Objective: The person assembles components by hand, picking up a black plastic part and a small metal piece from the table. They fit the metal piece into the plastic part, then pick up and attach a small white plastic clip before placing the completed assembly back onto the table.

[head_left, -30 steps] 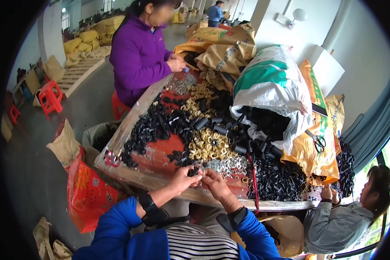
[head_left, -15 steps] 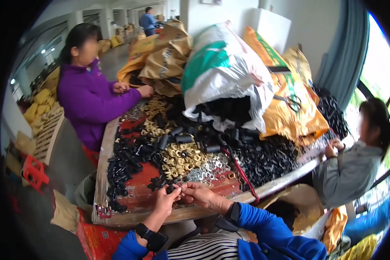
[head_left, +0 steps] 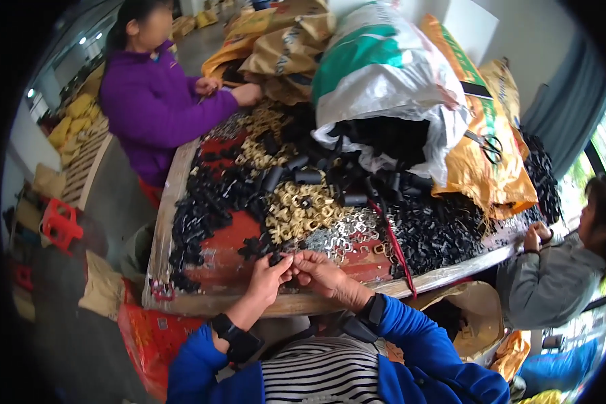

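Note:
Over the near edge of the table, my left hand [head_left: 265,279] pinches a small black piece [head_left: 275,258]. Its exact kind cannot be made out. My right hand [head_left: 323,274] meets it fingertip to fingertip, with thumb and fingers pressed together; whatever it grips is hidden or too small to name. Just beyond my hands lie a heap of gold-coloured clip-like parts [head_left: 296,214] and a scatter of silver metal rings or hooks [head_left: 349,234]. Black plastic parts [head_left: 205,215] spread along the table's left side.
A white-and-green sack [head_left: 390,74] spills black parts onto the table. Scissors [head_left: 491,149] rest on an orange sack [head_left: 481,178]. A red cord [head_left: 395,246] crosses the near edge. A person in purple [head_left: 158,101] works left, another in grey [head_left: 559,269] right. A red stool [head_left: 62,224] stands left.
The view has tilted down and shifted, so the table sits higher in the picture. My hands stay close together at the near edge, still pinching.

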The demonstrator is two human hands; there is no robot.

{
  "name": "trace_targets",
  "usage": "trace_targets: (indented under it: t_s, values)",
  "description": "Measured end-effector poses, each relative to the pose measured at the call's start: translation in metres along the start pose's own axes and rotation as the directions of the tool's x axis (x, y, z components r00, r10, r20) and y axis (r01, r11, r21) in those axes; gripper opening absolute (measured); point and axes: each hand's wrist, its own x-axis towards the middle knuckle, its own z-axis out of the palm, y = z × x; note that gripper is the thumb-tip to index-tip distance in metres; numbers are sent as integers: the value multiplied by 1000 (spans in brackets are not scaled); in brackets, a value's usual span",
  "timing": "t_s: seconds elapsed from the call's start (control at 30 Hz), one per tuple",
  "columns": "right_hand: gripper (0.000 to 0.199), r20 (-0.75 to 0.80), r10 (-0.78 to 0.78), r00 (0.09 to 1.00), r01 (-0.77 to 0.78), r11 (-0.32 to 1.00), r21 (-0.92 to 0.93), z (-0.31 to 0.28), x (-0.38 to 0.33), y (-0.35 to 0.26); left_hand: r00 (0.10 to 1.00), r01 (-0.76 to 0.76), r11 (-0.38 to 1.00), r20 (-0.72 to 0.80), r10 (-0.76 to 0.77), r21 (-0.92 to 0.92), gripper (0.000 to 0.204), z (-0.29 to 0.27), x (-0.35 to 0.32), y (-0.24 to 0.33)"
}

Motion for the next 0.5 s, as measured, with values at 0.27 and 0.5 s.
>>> trace_targets:
  t_s: [0.27,0.5]
  values:
    - [12,41,-13,999,15,998,-57,4,-11,-2,1000,-6,1000,11,6,24,8,4,-14,2]
    - [12,16,-96,995,97,986,-133,19,-27,0,999,-43,998,-10,44,53,9,10,-31,0]
